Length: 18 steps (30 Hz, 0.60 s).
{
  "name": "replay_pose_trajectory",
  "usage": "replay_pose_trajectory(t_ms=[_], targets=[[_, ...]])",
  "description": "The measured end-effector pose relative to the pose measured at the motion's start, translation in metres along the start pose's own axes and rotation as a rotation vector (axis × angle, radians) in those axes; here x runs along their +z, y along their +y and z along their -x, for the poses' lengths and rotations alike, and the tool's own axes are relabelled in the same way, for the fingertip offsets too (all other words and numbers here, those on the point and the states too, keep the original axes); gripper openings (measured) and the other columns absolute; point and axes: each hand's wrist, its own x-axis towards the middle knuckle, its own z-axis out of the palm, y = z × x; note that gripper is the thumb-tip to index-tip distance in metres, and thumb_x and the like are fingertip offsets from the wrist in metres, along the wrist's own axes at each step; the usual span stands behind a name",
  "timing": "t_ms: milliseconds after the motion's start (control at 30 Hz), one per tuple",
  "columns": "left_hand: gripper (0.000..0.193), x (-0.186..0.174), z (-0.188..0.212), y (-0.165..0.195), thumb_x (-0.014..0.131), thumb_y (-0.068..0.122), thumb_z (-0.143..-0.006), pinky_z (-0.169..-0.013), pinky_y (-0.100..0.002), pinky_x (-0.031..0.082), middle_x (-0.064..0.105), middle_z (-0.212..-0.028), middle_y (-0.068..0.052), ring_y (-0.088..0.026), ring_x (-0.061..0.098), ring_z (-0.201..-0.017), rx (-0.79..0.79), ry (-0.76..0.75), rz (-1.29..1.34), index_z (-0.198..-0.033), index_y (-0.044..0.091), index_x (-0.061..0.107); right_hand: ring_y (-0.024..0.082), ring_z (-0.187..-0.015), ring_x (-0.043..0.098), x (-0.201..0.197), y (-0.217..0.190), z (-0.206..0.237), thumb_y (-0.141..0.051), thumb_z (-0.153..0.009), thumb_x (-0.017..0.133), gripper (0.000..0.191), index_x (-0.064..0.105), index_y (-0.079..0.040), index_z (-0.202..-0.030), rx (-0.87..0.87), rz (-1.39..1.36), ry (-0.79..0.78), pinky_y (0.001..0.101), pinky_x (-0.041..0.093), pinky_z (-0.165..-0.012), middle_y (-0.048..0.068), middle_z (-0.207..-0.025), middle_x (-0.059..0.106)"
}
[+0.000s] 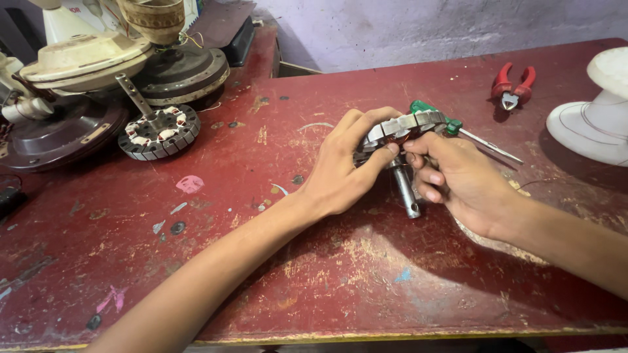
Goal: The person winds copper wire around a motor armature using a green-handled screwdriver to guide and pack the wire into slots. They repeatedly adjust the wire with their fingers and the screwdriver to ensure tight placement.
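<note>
While both hands' fingers [386, 151] pinch a stator [405, 127], scuffed red table [366, 274] meets purple wall [418, 26] — worn.

My only view is head-worn, angled down and forward across the worn red table [366, 274], close over both hands mid-frame, the purple wall [418, 26] at top. No second view overlaps.

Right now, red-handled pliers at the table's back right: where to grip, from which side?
Probably best around both red handles of the red-handled pliers, coming from above at the far end. They lie flat on the red table, handles splayed away, metal jaws pointing toward the person, with bare table around them. Both hands are busy elsewhere.
</note>
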Motion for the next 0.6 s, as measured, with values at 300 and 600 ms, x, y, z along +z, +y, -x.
replay_pose_trajectory(t_ms=[300, 600], targets=[[0.043, 0.001, 0.000, -0.002, 0.067, 0.020, -0.096, -0.096, -0.038, 0.053, 0.061, -0.112, -0.013, -0.028, 0.068, -0.106, 0.019, 0.012, -0.023, -0.138, 0.012, 0.059, 0.015, -0.043, 0.046, -0.005, 0.009, -0.004, -0.033, -0.095, 0.055, 0.040, 0.063, -0.004, -0.068, -0.329, 0.568, 0.055, 0.0308, 0.030, -0.043, 0.003, -0.050, 0.052], [0.052, -0.001, 0.002, 0.006, 0.075, 0.040, -0.095, -0.097, -0.041, 0.055, 0.064, -0.120, -0.012, -0.030, 0.069, -0.113, 0.036, 0.012, -0.108, -0.137, 0.013, 0.059, 0.033, -0.050, 0.063, 0.017, 0.013, 0.031, -0.024, -0.082, 0.069, 0.025, 0.067, 0.000, -0.081, -0.882, 1.328, 0.029, 0.0454, 0.049, -0.048, 0.015, -0.067, 0.065]])
